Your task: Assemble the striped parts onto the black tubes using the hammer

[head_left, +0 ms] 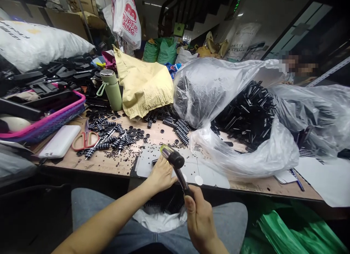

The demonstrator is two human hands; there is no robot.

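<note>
My right hand (pixel 201 215) is wrapped round the dark handle of a mallet (pixel 179 172). The mallet's head has one black face and one yellowish face, and is raised in front of my left hand (pixel 161 175). That hand is closed low over the white board (pixel 216 173) at the table's front edge, its fingertips partly hidden behind the mallet head. A small black piece (pixel 154 162) pokes out at its left side, seemingly held there. Tiny dark rings are scattered around the board. Several black ridged rollers (pixel 182 131) lie beyond it.
Scissors (pixel 85 139), a white power bank (pixel 60 141) and a pink-rimmed basket (pixel 79 100) lie left. A green flask (pixel 111 89) stands beside a yellow sack (pixel 147 84). Right, a clear plastic bag (pixel 254 164) spills black strips (pixel 248 115); a blue pen (pixel 297 179) lies near. Another person sits far right.
</note>
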